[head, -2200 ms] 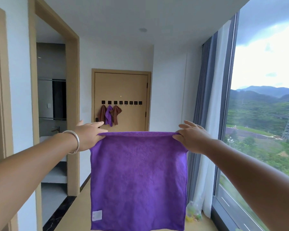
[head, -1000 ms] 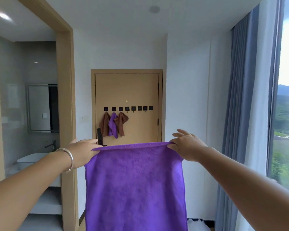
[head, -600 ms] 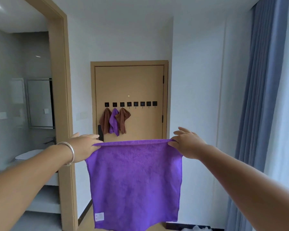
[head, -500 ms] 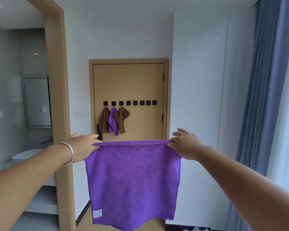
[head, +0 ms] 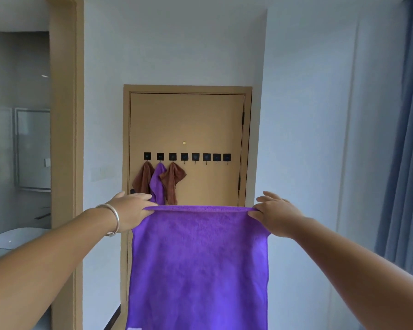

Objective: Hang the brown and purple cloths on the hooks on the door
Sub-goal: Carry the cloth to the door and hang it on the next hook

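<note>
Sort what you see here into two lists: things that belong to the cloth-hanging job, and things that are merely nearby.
Part of the job:
large purple cloth pinched by left hand and right hand
row of black square hooks
tan wooden door
two brown cloths, small purple cloth, already hung

Merely nearby:
blue curtain
white basin
silver bracelet

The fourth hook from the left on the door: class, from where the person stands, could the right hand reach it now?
Probably not yet. The fourth hook is bare, but the door looks well beyond the outstretched right hand, which also pinches the purple cloth.
</note>
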The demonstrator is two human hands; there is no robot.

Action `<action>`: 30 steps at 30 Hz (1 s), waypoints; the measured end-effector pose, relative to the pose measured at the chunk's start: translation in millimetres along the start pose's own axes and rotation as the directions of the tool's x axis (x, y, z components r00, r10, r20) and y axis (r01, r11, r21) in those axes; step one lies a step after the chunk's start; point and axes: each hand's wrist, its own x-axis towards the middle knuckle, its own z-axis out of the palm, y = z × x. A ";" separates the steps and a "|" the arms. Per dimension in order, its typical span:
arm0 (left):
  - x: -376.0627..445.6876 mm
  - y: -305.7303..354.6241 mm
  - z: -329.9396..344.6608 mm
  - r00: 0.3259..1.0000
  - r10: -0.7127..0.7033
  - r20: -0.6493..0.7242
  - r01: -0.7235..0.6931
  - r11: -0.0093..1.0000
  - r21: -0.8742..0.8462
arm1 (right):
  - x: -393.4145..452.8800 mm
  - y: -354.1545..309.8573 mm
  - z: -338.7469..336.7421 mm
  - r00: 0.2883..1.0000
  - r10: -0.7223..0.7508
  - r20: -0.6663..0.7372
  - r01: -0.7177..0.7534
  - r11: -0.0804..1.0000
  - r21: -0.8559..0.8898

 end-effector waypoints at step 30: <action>363.7 -108.4 122.8 0.978 -0.202 0.060 0.201 0.979 0.020 | 438.4 66.5 179.9 0.992 -0.127 -0.024 0.129 0.982 0.136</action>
